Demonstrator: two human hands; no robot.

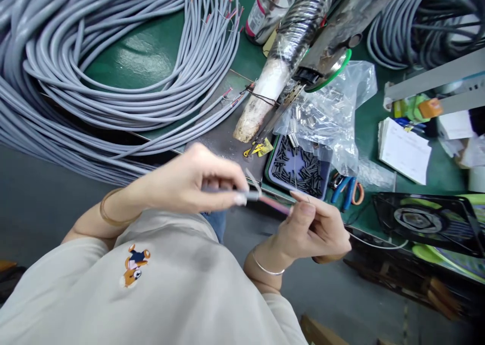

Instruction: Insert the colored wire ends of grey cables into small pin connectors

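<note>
My left hand (204, 181) pinches the end of a grey cable (250, 195) between thumb and fingers. Out of its stripped end come reddish inner wires (276, 204) and a pale strand that sticks up, all slightly blurred. My right hand (312, 224) is closed, its thumb and fingertips on the far tips of these wires. Both hands are above the table's front edge, in front of my body. Just beyond the right hand lies a shallow tray (270, 176) of small black sleeve-like pieces (301, 176).
Grey cable bundles (151, 95) cover the left. A soldering iron (278, 113) with a solder spool (337, 72) stands by a wrapped hose (261, 97). Rightward are a plastic bag of metal parts (322, 112), blue-handled pliers (346, 193), a notepad (403, 150) and a black fan (424, 218).
</note>
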